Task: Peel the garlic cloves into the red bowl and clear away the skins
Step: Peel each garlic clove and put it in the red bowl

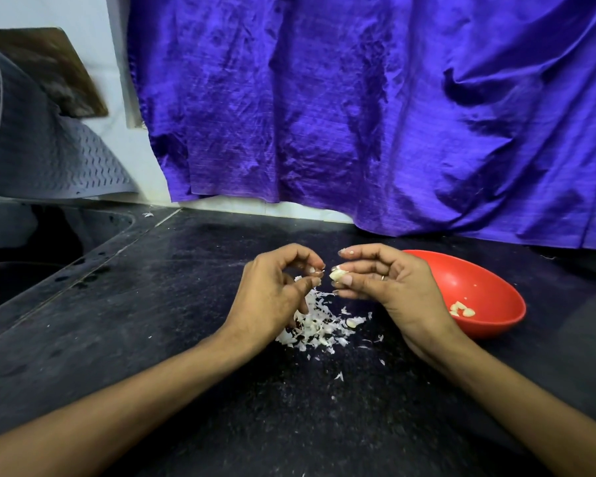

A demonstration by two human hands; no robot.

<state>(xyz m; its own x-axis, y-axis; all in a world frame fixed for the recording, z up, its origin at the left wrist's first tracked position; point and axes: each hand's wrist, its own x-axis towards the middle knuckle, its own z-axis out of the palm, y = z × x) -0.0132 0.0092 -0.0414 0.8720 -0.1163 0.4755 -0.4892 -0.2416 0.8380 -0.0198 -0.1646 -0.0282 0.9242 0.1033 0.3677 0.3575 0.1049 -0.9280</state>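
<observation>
Head view: right hand (386,280) pinches a garlic clove (338,274) between thumb and fingertips, held above the counter (152,321) and just inboard of the red bowl (489,290). Grip is firm on the clove, with its pale end exposed toward the other hand, which appears intended to present the skin for picking. Left hand (276,290) is close opposite, fingers curled with thumb and fingertips brought together near the clove's tip; a small fragment may be pinched there, but this cannot be confirmed at this size.

Directly beneath both hands, near the middle of the counter, lies a heap of white skins (317,325), with stray flakes scattered toward the front edge. Working over the heap looks deliberate: loosened skin falls in one place for later clearing.

Red bowl stands at the right side of the counter, just beside the right wrist, tilted toward the worker. Several peeled cloves (462,309) rest at its low side. Its nearness allows a short drop from the holding hand.

Assessment: peeling is in progress; skins are not yet cleared.

Beyond, a blue cloth (393,115) hangs along the back edge. A sink (49,242) is recessed at the left end, with a grey mat (49,160) draped above it.
</observation>
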